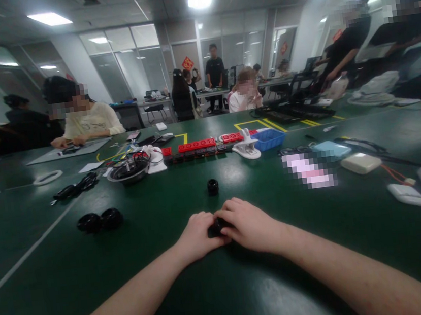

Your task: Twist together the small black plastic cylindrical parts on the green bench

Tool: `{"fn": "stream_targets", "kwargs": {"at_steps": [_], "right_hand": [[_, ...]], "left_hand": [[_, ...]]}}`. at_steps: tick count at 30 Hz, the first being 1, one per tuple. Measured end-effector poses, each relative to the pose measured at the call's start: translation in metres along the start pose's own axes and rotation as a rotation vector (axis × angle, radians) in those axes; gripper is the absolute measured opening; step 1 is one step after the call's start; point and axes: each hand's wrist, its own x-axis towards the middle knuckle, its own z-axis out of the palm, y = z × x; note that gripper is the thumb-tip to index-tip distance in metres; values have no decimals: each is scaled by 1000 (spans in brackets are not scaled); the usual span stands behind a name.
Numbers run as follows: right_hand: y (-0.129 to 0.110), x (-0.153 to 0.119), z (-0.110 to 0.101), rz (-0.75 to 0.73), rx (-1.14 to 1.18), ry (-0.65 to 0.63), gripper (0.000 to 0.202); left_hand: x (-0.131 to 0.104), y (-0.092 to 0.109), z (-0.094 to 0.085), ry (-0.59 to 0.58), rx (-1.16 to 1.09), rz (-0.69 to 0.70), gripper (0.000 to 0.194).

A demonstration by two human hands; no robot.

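Observation:
My left hand (pixel 196 238) and my right hand (pixel 250 222) meet at the middle of the green table, both closed on one small black wheel-like part (pixel 219 225). Fingers cover most of it, so its exact shape is hidden. Just beyond the hands, a black round part with a grooved side (pixel 212 187) stands on the table. Farther left, two black wheel-like parts (pixel 100 220) lie side by side, touching each other.
Across the table sit a row of red blocks (pixel 197 145), a white stand (pixel 246 146), a blue basket (pixel 272 139) and a bowl of cables (pixel 129 173). A white case (pixel 360 163) and several devices lie right. People sit and stand beyond.

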Motion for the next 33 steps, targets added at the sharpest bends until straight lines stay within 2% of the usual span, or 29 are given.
{"fn": "stream_targets", "kwargs": {"at_steps": [12, 16, 25, 29, 33], "right_hand": [[2, -1, 1, -22, 11, 16, 23], [3, -1, -1, -69, -1, 6, 21], [0, -3, -4, -216, 46, 3, 31], [-3, -2, 2, -245, 60, 9, 23], [-2, -1, 10, -292, 55, 22, 23]], "left_hand": [[0, 1, -1, -3, -25, 1, 28], [0, 3, -2, -10, -13, 13, 28], [2, 1, 0, -23, 26, -12, 28], [2, 3, -1, -33, 35, 1, 23], [1, 4, -3, -31, 29, -2, 18]]}}
